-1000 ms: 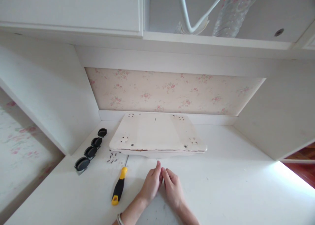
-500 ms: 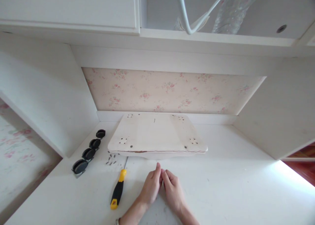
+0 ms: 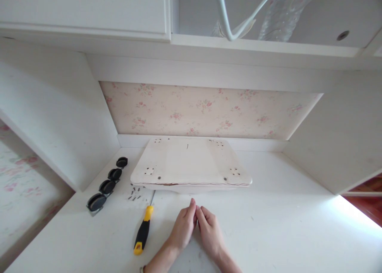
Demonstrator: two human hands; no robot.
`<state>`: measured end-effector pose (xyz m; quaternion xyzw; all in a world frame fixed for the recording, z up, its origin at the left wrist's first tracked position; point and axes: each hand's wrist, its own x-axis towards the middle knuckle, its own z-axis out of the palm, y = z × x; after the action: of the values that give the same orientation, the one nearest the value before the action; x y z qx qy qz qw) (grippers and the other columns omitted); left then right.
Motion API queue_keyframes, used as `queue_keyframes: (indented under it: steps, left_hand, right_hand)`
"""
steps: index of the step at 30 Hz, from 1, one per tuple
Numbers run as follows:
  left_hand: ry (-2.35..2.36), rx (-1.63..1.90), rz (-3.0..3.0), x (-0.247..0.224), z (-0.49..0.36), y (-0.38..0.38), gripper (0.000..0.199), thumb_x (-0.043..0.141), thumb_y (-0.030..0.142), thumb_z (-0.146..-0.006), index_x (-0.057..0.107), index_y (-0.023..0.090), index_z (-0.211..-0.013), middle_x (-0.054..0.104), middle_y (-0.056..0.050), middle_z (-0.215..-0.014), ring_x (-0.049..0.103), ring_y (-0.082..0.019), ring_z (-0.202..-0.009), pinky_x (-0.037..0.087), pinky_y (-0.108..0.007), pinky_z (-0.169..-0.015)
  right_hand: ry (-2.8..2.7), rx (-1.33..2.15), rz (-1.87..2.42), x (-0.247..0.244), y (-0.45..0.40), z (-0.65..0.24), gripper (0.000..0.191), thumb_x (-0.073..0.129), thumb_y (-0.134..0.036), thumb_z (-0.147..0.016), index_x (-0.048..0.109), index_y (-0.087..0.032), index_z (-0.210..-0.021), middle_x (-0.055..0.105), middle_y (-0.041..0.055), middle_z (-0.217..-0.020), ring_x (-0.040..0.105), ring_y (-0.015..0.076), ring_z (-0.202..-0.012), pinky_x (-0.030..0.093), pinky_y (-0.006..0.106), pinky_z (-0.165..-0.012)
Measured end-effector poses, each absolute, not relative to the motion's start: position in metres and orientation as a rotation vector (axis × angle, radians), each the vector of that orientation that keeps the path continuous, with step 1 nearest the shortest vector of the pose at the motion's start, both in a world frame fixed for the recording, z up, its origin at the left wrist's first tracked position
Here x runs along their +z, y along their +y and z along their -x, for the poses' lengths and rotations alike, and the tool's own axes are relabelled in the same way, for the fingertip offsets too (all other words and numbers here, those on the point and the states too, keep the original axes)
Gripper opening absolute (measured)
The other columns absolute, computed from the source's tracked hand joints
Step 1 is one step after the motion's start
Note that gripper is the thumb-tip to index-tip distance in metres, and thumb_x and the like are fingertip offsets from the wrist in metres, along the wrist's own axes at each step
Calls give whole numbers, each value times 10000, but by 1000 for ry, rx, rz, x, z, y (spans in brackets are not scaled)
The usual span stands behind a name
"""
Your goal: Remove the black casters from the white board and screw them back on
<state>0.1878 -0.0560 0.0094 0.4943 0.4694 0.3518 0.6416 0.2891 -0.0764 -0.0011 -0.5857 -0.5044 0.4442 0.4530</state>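
My left hand and my right hand meet over the white tabletop, thumbs up and fingertips touching. Both have curled fingers, and no object shows in them. Just beyond them lies a white board with rounded corners, groups of screw holes near its corners and a cracked front edge. Left of my left hand, a yellow-and-black screwdriver points its shaft toward the board. Several small dark screws are scattered by the board's front left corner. Farther left, several black caster wheels stand in a slanting row.
White side panels enclose the tabletop, with floral wallpaper behind. Overhead, an open shelf holds a clear plastic bottle, and a pale bent rod hangs in front.
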Motion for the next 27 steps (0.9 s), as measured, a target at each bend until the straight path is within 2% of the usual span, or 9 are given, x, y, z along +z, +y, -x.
queue_keyframes:
  steps: [27]
  left_hand:
    - [1064, 811, -1134, 9, -188, -56, 561, 330, 697, -888, 339, 214, -602, 261, 66, -499, 233, -96, -501, 159, -282, -509]
  right_hand:
    - [-1253, 1142, 1461, -5, -75, -292, 473, 403, -603, -909, 400, -224, -625, 348, -43, -589, 308, 132, -597, 278, 270, -554]
